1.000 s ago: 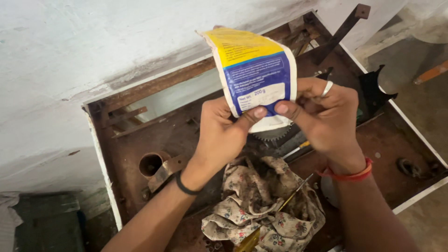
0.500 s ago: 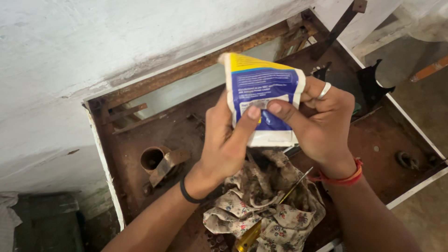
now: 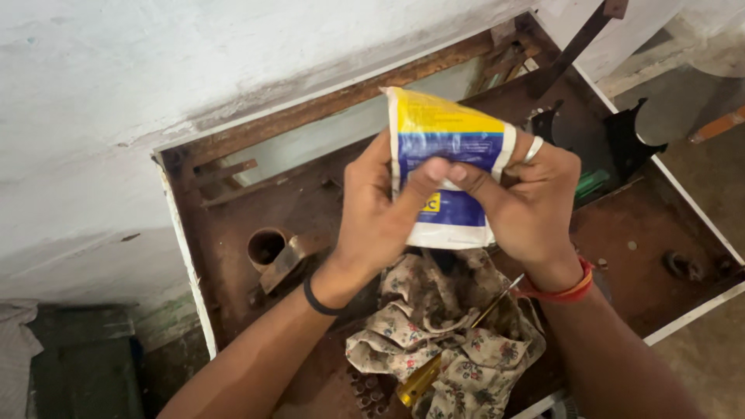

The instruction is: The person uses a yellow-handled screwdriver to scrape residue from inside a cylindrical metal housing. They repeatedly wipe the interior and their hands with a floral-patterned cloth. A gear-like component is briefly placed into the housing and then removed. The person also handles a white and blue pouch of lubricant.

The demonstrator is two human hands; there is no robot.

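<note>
Lowered since before, toward centre frame: blue-and-yellow pouch (image 3: 450,174), pinched shut-fingered between left hand (image 3: 380,213) and right hand (image 3: 528,209), above floral cloth (image 3: 450,334).

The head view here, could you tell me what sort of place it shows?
Likely a repair spot on a floor: a rusty metal casing lies open by a white wall, with a screwdriver on a floral rag.
</note>
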